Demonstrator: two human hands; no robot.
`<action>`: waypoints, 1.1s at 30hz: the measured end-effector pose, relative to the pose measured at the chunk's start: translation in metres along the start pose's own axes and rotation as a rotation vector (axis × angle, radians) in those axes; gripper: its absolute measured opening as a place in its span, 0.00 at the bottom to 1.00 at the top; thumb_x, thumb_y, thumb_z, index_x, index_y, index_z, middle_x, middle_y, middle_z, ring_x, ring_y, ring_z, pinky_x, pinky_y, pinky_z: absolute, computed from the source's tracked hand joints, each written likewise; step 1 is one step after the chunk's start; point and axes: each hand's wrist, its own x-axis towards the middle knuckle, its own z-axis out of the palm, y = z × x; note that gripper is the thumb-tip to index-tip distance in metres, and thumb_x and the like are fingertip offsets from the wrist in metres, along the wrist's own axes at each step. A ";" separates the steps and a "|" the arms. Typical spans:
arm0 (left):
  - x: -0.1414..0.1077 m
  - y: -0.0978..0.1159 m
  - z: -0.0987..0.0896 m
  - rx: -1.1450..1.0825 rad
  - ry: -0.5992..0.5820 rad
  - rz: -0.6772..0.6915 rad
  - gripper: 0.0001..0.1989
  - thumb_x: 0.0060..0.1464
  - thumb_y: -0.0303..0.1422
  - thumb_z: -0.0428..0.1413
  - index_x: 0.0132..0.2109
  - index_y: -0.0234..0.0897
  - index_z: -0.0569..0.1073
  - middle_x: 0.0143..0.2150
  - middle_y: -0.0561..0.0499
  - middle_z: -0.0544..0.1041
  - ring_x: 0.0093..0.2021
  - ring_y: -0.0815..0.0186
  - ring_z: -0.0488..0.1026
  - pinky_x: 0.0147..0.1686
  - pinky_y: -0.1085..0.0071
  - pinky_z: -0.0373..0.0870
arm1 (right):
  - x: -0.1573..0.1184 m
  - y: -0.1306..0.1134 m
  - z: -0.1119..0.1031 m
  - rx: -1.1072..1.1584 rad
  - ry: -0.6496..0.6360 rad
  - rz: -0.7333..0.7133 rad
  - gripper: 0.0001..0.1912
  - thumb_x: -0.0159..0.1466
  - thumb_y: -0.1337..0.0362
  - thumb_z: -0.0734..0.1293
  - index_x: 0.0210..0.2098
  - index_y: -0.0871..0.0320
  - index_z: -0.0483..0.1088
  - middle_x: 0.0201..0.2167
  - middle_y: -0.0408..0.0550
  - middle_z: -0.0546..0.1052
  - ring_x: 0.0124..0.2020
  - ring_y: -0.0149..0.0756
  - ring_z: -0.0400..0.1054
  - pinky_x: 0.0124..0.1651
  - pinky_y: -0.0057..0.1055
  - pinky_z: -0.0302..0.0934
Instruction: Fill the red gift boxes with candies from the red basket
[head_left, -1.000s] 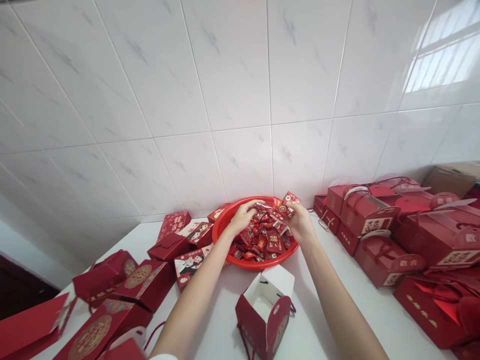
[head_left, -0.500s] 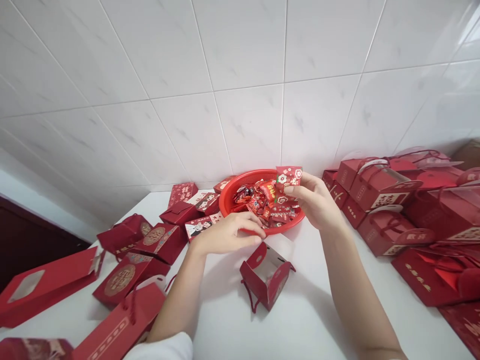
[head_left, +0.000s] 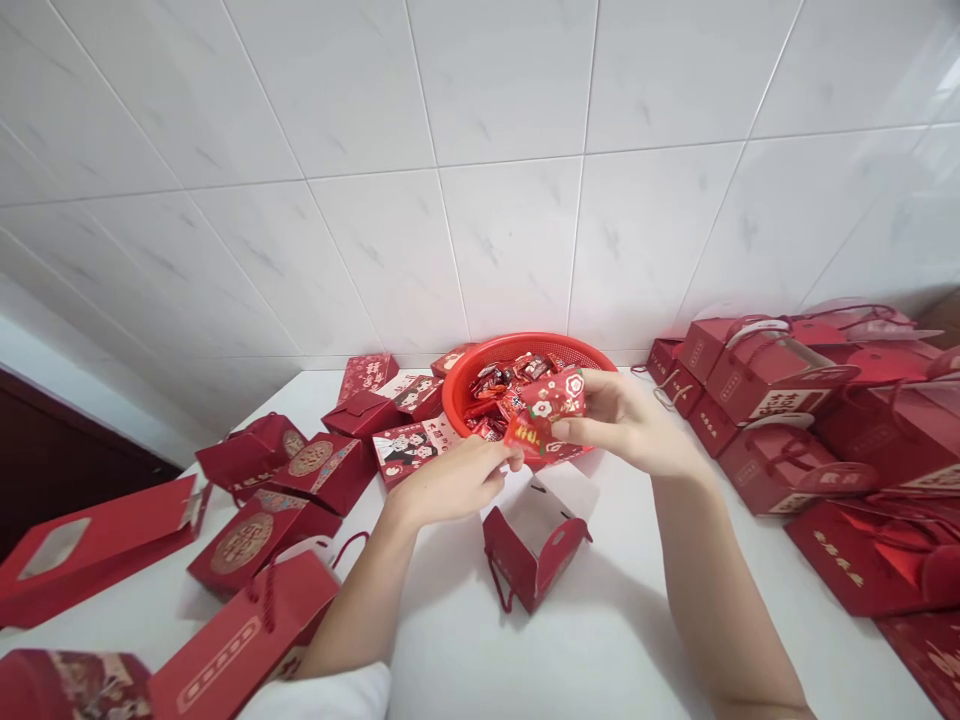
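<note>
My right hand point(head_left: 634, 425) grips a red packet point(head_left: 559, 395) printed with white flowers, in front of the basket. Against that packet's lower left lies a smaller shiny red candy packet point(head_left: 527, 434) with gold characters. My left hand point(head_left: 457, 480) pinches this candy packet's lower edge between thumb and fingers. Behind both hands, a red plastic basket point(head_left: 454, 400) holds many wrapped candies point(head_left: 491, 385). Just below the hands stands a small dark-red gift box point(head_left: 517, 570), its top open and its inside pale, with a cord handle hanging at its side.
Red gift boxes point(head_left: 247, 545) and patterned cartons point(head_left: 409, 450) lie on the left of the white table point(head_left: 480, 660). Handled red boxes point(head_left: 780, 375) are stacked on the right. A white tiled wall point(head_left: 510, 240) rises behind the basket.
My right hand has brought the flower-printed packet and candy packet down and left from over the basket. My left hand has left the basket's rim and closed on the candy packet's edge.
</note>
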 end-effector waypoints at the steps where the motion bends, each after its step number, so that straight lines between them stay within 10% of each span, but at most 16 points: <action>1: 0.001 -0.003 -0.001 0.000 0.002 0.005 0.11 0.54 0.22 0.46 0.37 0.39 0.70 0.34 0.52 0.76 0.35 0.63 0.71 0.34 0.71 0.60 | -0.001 0.000 0.000 -0.023 -0.027 0.003 0.06 0.58 0.67 0.71 0.35 0.59 0.75 0.34 0.46 0.77 0.36 0.37 0.73 0.41 0.34 0.69; 10: 0.008 -0.005 -0.005 -0.059 -0.049 0.051 0.13 0.58 0.25 0.48 0.33 0.36 0.76 0.29 0.54 0.76 0.30 0.67 0.70 0.33 0.72 0.60 | -0.001 0.007 0.001 -0.152 -0.142 0.000 0.05 0.59 0.68 0.71 0.35 0.59 0.73 0.34 0.43 0.76 0.36 0.35 0.71 0.41 0.31 0.67; 16: -0.003 -0.005 -0.014 -0.036 -0.173 0.032 0.26 0.50 0.47 0.64 0.53 0.42 0.76 0.47 0.53 0.79 0.42 0.61 0.74 0.38 0.72 0.64 | -0.001 0.004 0.003 -0.307 -0.166 -0.031 0.05 0.61 0.64 0.71 0.35 0.59 0.74 0.34 0.43 0.76 0.35 0.33 0.69 0.37 0.28 0.65; 33: -0.006 -0.022 -0.012 -0.137 -0.281 0.038 0.47 0.41 0.46 0.70 0.67 0.44 0.65 0.69 0.48 0.66 0.66 0.53 0.64 0.62 0.66 0.60 | -0.011 0.005 0.005 -0.699 -0.348 0.006 0.09 0.67 0.63 0.66 0.46 0.58 0.73 0.41 0.48 0.79 0.40 0.37 0.73 0.42 0.32 0.64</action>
